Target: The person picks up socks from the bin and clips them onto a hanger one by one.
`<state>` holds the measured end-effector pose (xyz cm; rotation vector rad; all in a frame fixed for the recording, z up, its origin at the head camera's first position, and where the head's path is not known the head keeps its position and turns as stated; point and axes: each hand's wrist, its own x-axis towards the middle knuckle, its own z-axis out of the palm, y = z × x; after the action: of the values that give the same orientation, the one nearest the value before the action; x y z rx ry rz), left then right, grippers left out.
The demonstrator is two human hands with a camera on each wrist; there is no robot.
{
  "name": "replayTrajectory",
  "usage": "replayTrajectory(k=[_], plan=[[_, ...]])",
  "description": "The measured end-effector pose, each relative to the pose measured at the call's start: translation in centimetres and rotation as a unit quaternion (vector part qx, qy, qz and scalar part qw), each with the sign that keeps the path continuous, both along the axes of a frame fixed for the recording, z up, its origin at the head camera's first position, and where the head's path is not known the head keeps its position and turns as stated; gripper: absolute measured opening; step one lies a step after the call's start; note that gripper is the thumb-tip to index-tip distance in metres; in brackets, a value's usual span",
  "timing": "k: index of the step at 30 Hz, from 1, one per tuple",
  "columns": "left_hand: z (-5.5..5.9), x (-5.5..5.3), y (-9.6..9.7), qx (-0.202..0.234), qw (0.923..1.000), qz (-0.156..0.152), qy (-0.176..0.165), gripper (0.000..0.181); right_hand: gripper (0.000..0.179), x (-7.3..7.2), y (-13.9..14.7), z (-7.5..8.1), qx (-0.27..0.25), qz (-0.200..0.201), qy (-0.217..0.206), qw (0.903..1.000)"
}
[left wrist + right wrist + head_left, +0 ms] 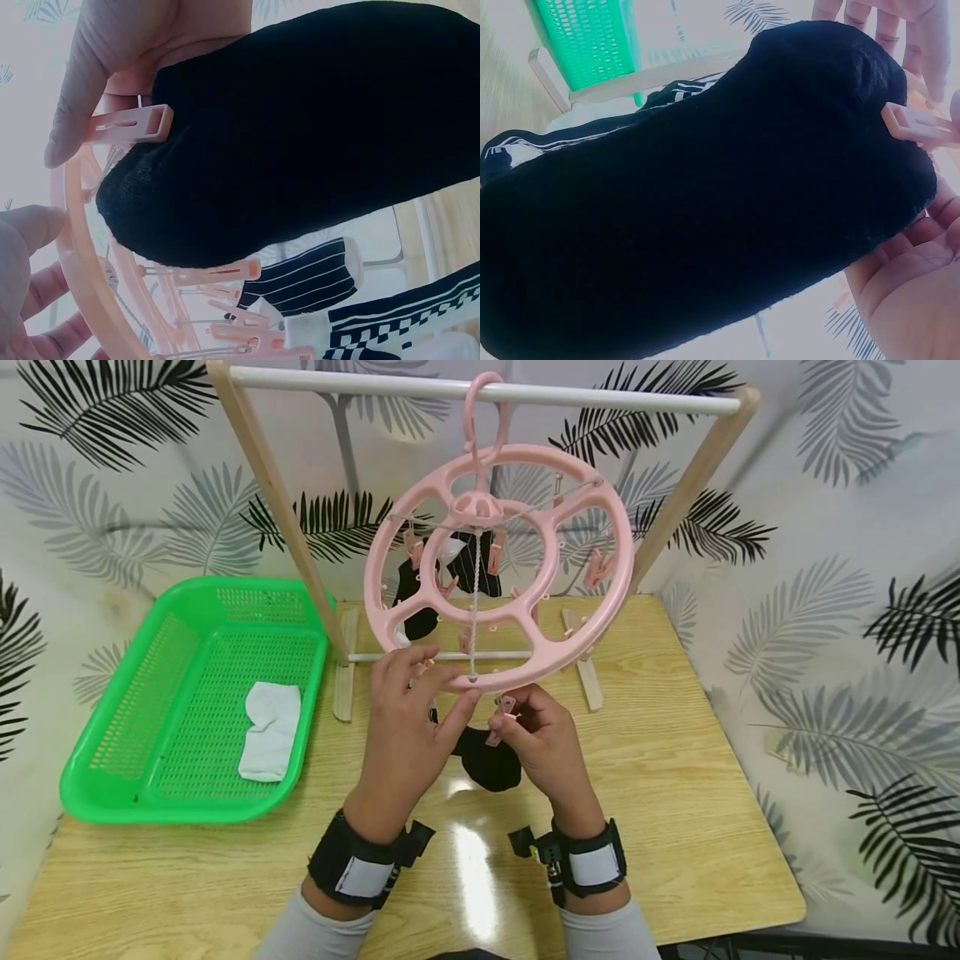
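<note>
A pink round drying hanger point(551, 656) with clothes pegs hangs by its hook from a white rod. At its near rim, my left hand point(408, 714) holds the ring between thumb and fingers. Just to the right, my right hand point(551, 739) pinches a pink clothes peg point(496, 737) below the rim. A black sock point(491, 764) hangs under the hands; in the left wrist view the peg's tip lies over the edge of that sock point(300, 135). The right wrist view has the sock point(690, 202) covering most of the frame, partly hiding the right hand's fingers.
A green basket point(180, 814) on the left holds a white sock point(272, 735). Behind the ring hang a striped black sock point(307, 277) and a black-and-white patterned sock point(405, 311). The wooden rack point(281, 502) stands on the wooden table point(660, 827).
</note>
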<state>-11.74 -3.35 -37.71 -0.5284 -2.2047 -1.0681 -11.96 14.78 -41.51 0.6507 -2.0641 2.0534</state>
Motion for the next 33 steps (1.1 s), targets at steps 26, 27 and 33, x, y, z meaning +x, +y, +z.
replayTrajectory(k=[26,27,33], plan=[[0.1,-0.8,-1.1,0.009,0.9992,0.006,0.038,0.025,0.028,0.2,0.3,-0.3,0.094,-0.046,-0.028,0.9941],[0.2,-0.8,-1.2,0.009,0.9992,0.006,0.038,0.025,0.025,0.2,0.4,-0.3,0.092,-0.051,-0.028,0.9941],[0.8,-0.9,-1.8,0.000,0.9988,0.002,0.050,0.021,0.013,0.6,1.1,-0.4,0.058,-0.092,-0.027,0.9937]])
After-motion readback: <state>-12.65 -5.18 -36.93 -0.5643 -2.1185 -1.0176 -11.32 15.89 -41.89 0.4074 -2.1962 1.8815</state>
